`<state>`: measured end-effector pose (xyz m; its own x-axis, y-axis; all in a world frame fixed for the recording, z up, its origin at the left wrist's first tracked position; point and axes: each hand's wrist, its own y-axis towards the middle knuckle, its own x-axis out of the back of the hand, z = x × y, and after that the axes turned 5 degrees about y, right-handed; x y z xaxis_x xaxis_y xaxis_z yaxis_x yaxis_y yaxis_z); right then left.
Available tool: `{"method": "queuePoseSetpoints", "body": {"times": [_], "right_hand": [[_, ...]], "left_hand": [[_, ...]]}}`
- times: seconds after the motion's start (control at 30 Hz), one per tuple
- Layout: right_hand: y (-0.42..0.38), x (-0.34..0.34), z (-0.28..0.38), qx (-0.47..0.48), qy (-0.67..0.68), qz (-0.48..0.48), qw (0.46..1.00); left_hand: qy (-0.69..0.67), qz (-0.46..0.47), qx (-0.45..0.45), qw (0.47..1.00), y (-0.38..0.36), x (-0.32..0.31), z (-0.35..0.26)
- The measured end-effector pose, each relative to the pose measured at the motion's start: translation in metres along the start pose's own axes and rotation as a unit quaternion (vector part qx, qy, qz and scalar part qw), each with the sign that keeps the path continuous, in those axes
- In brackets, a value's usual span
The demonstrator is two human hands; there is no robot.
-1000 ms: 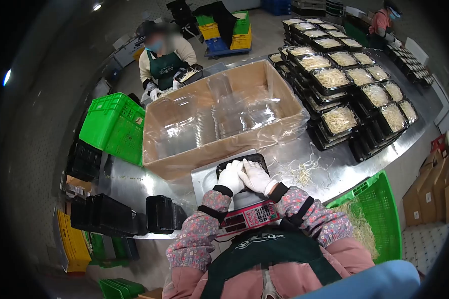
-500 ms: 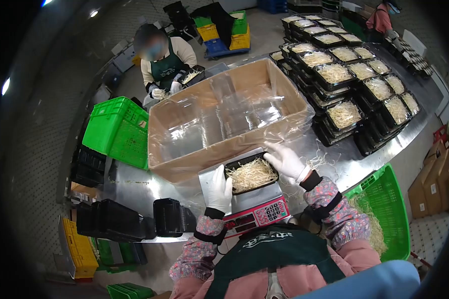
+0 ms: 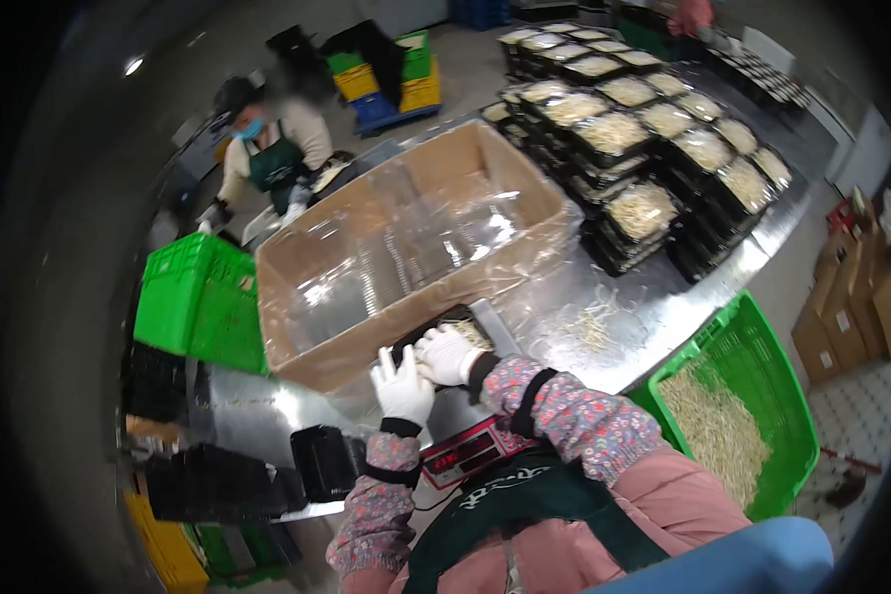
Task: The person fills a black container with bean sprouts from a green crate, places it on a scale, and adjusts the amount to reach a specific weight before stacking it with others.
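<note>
A black tray of pale sprouts [image 3: 473, 334] rests on the scale, which has a red keypad panel [image 3: 473, 450]. Both hands wear white gloves. My left hand [image 3: 403, 388] is at the tray's left end with its fingers spread. Over the near left part of the tray lies my right hand [image 3: 448, 354], its fingers bent down together beside my left hand; what is under its fingertips is hidden. Just beyond the tray is a cardboard box [image 3: 416, 309] lined with plastic, holding stacks of clear lids [image 3: 406, 247].
Stacked, filled trays [image 3: 643, 210] stand at the back right. Loose sprouts [image 3: 592, 322] lie on the metal table. A green crate of sprouts [image 3: 787, 426] is at the right, another green crate [image 3: 173, 297] at the left, near empty black trays [image 3: 329, 460]. A co-worker [image 3: 275, 158] stands beyond the box.
The camera view has shifted. My right hand has moved left from the tray's right side to beside my left hand. The co-worker's one arm now reaches toward the left green crate.
</note>
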<state>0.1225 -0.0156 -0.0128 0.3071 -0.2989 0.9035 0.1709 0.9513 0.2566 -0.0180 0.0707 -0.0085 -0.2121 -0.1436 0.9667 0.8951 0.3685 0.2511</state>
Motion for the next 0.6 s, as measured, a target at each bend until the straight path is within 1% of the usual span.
{"method": "queuePoseSetpoints", "body": {"times": [0.03, 0.07, 0.13, 0.17, 0.2, 0.27, 0.3, 0.33, 0.4, 0.43, 0.47, 0.5, 0.53, 0.6], "right_hand": [[-0.001, 0.008, 0.003, -0.01, 0.005, 0.045, 0.999], [-0.004, 0.007, 0.003, -0.018, 0.027, 0.052, 0.998], [-0.007, 0.016, 0.008, -0.041, 0.081, 0.072, 0.993], [-0.009, 0.026, 0.009, -0.043, 0.109, 0.078, 0.99], [-0.02, 0.035, 0.01, -0.037, 0.1, 0.033, 0.994], [-0.04, 0.06, 0.005, -0.028, 0.108, -0.037, 0.993], [-0.057, 0.068, -0.001, -0.026, 0.16, -0.102, 0.982], [-0.076, 0.081, -0.003, -0.041, 0.168, -0.158, 0.972], [-0.113, 0.104, -0.006, -0.099, 0.204, -0.266, 0.937], [-0.131, 0.114, -0.005, -0.118, 0.198, -0.272, 0.934], [-0.153, 0.125, -0.001, -0.16, 0.228, -0.284, 0.917], [-0.177, 0.134, 0.001, -0.197, 0.258, -0.297, 0.898], [-0.204, 0.142, 0.002, -0.198, 0.238, -0.295, 0.904], [-0.265, 0.155, 0.0, -0.228, 0.175, -0.294, 0.912]], "left_hand": [[-0.017, 0.01, 0.004, 1.0, 0.001, 0.001, -0.001], [-0.035, 0.025, 0.007, 0.999, -0.003, 0.007, -0.004], [-0.064, 0.003, 0.038, 0.997, -0.007, 0.011, -0.007], [-0.1, 0.006, 0.054, 0.993, -0.005, 0.019, -0.007], [-0.139, 0.013, 0.07, 0.988, -0.003, 0.026, -0.008], [-0.147, -0.001, 0.04, 0.988, -0.001, 0.027, 0.01], [-0.236, -0.048, 0.035, 0.97, 0.002, 0.03, 0.007], [-0.323, -0.089, 0.039, 0.941, 0.006, 0.039, -0.001], [-0.401, -0.13, 0.024, 0.907, 0.019, 0.061, -0.049], [-0.467, -0.12, 0.006, 0.876, 0.024, 0.076, -0.084], [-0.505, -0.064, 0.003, 0.861, 0.024, 0.09, -0.114], [-0.517, -0.036, -0.035, 0.854, 0.026, 0.088, -0.138], [-0.529, -0.01, -0.071, 0.846, 0.027, 0.082, -0.162], [-0.585, 0.076, -0.131, 0.797, 0.017, 0.076, -0.21]]}}
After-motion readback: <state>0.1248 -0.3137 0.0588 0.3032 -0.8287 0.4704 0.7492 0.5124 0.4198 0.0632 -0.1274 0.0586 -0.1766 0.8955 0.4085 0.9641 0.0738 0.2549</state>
